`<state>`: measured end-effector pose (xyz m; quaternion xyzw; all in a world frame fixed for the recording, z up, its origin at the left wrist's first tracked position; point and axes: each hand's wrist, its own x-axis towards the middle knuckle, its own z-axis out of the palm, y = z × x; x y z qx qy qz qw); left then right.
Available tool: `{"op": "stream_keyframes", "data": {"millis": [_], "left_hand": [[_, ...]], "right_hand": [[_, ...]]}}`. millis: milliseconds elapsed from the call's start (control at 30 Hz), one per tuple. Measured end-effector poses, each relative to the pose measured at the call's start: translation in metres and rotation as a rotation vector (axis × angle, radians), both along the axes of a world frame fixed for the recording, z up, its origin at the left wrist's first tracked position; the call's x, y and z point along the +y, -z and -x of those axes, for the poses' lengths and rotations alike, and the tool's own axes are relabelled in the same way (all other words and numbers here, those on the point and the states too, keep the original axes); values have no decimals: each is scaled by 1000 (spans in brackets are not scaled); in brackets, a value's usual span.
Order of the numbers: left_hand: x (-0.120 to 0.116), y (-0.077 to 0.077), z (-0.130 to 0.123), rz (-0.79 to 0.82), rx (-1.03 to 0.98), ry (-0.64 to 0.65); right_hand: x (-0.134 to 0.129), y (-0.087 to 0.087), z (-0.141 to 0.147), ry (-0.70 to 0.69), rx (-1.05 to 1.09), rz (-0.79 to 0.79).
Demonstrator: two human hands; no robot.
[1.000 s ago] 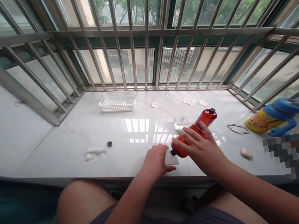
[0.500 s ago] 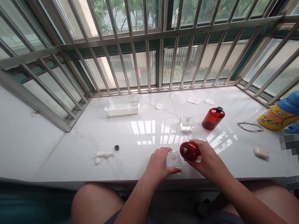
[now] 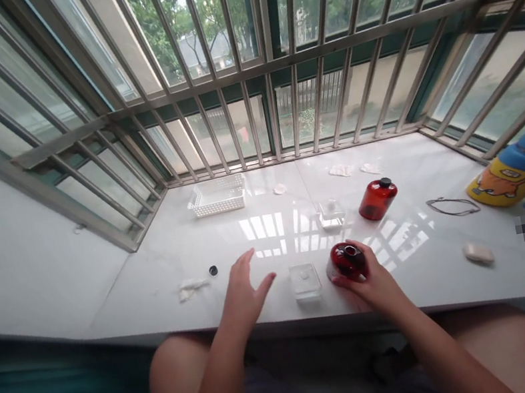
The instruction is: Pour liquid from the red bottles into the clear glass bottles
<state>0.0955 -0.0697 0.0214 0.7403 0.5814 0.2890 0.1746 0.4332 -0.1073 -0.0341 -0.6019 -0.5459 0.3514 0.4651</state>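
My right hand is wrapped round a dark red, see-through bottle with no cap on its neck, near the front edge of the white counter. To the left of that bottle sits a small clear square container, touched by neither hand. My left hand is off the surface with thumb and fingers apart, holding nothing. A small black cap lies just beyond it, beside a crumpled white tissue.
A second red bottle with a black cap stands behind. Also on the counter are another clear container, a white basket, a cord loop, a pale lump and a blue-yellow flask. Barred windows enclose it.
My left hand has let go of the clear container and moved left, opening. My right hand has brought the red bottle slightly right, away from the container. The view has shifted a little.
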Motion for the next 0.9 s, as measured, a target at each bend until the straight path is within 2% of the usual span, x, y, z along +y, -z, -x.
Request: {"op": "stream_keyframes", "data": {"millis": [100,233,300,367,600,700,800,900], "left_hand": [[13,3,52,-93,240,-125],[28,21,121,42,564,-266],[30,27,144,95,619,-290],[30,29,155,108,629,-290],[30,23,159,79,606,-299],[31,15,158,44,578,-307],[30,-1,141,-44,362,-309],[24,-17,98,-72,-60,-309]], "right_hand": [[-1,6,-4,-6,-40,-53],[-9,11,-10,13,-38,-179],[-17,10,-13,47,-29,-212],[-27,7,-17,73,-34,-230],[-54,-4,-33,112,-125,-246],[-60,-9,-36,140,-165,-245],[-65,-12,-34,169,-186,-254],[-69,-15,-29,201,-241,-280]]}}
